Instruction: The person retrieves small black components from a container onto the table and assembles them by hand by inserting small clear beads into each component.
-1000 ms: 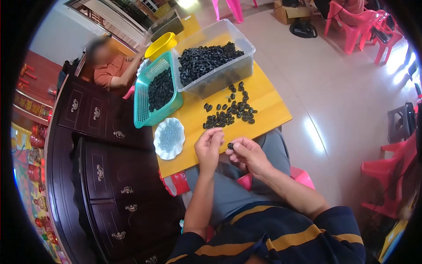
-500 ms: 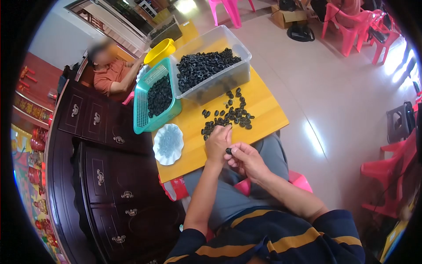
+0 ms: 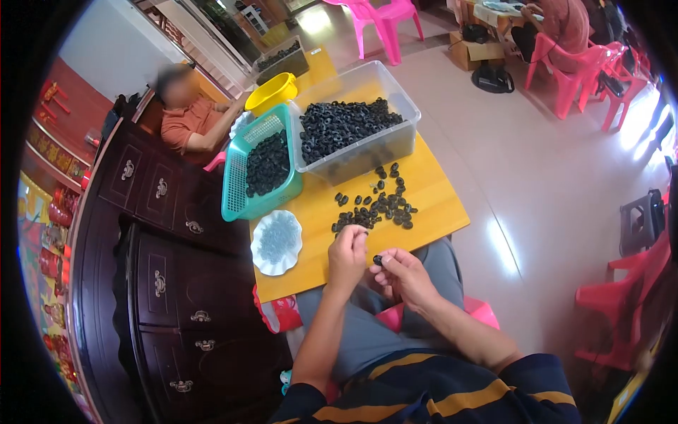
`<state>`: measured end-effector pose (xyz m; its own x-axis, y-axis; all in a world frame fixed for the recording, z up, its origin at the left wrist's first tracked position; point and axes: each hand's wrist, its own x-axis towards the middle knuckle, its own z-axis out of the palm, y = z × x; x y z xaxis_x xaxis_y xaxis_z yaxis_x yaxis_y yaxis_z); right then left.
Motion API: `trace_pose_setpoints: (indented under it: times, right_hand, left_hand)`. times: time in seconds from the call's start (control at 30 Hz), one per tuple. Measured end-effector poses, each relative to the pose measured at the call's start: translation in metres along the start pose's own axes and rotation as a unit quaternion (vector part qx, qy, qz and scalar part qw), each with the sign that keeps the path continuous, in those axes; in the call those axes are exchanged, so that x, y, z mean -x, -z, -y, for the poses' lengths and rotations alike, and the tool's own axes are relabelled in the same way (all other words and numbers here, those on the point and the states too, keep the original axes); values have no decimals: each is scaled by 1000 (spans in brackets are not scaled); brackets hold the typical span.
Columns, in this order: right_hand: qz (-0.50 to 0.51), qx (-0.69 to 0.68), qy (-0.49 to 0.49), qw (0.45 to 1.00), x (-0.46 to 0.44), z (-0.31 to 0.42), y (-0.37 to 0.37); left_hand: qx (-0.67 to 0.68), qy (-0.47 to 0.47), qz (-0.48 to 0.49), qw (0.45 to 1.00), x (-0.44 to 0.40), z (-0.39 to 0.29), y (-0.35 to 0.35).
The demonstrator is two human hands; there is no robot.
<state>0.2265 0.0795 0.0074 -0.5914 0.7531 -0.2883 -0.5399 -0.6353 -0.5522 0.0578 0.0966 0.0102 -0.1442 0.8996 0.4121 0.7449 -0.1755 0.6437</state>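
Note:
My right hand (image 3: 408, 279) pinches a small black oval part (image 3: 378, 261) between thumb and fingertips, above my lap at the table's near edge. Just left of it is my left hand (image 3: 347, 256), its fingers closed by the loose black parts; a dark speck shows at its fingertips, too small to name. Those loose black oval parts (image 3: 390, 205) lie scattered on the yellow wooden table (image 3: 438, 185). A white scalloped dish (image 3: 296, 244) at the left holds small clear, pale pieces (image 3: 277, 239).
Behind the loose parts stand a clear plastic bin (image 3: 353, 169) and a green basket (image 3: 236, 205), both holding black parts. A yellow basin (image 3: 272, 93) is farther back, near a seated person (image 3: 194, 124). Dark wooden drawers (image 3: 176, 275) flank the table's left side.
The view has shifted, so the table sits slightly lower and farther right. My hands have moved a little apart, and the right hand still pinches the black oval part.

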Motion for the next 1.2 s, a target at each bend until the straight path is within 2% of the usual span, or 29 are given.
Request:
trace_pose_setpoints:
  times: [0.07,0.2,1.03,1.2]
  right_hand:
    - [-10,0,17,1000,-1,-2,-2]
    - [12,5,18,1000,-1,-6,1]
    - [15,93,132,987,0,-13,-1]
    - [15,123,157,980,-2,-16,-1]
  left_hand:
    - [174,117,30,977,6,-15,16]
    - [247,123,58,959,19,-25,33]
    - [242,150,89,955,36,-38,47]
    - [308,173,103,930,35,-34,50]
